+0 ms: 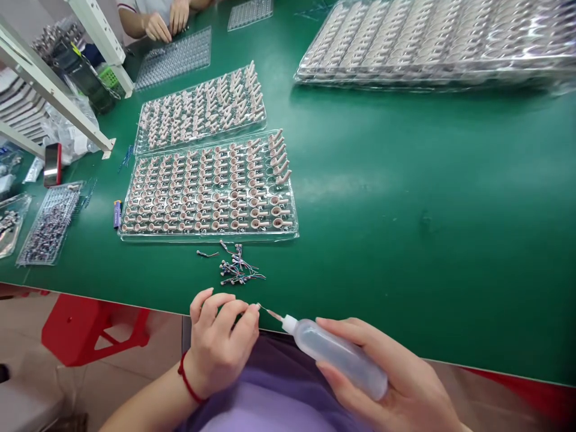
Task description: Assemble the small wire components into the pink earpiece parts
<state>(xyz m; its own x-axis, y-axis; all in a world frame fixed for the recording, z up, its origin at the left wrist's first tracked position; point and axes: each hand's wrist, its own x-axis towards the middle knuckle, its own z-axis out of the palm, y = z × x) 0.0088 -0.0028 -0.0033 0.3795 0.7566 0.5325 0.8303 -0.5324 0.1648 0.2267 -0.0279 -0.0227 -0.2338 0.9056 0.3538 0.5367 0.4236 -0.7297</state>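
So the small pale part is right at the fingertips of my left hand, thumb and finger pinched narrow on it, and it's so tiny that I can't really make out its shape or its own axis. From there the thin nozzle sits at about 4 o'clock, its end so close to the part that I can't tell if they're touching or just shy of it. Behind that, on the same line, comes the squeeze bottle, long axis running from 4 o'clock up to 10, so it's aimed pretty much straight at my pinch. My right hand is wrapped round the bottle's body, fingers on both sides. IMO it all hangs on that tip-to-part line: left is the nearer hand, since it's the one with the part, and right only has to mind the angle. Further out, the little pile of wired bits lies near my left fingertips at 11 o'clock, then the near tray full of pale spoon-shaped pieces just past it, also toward 11
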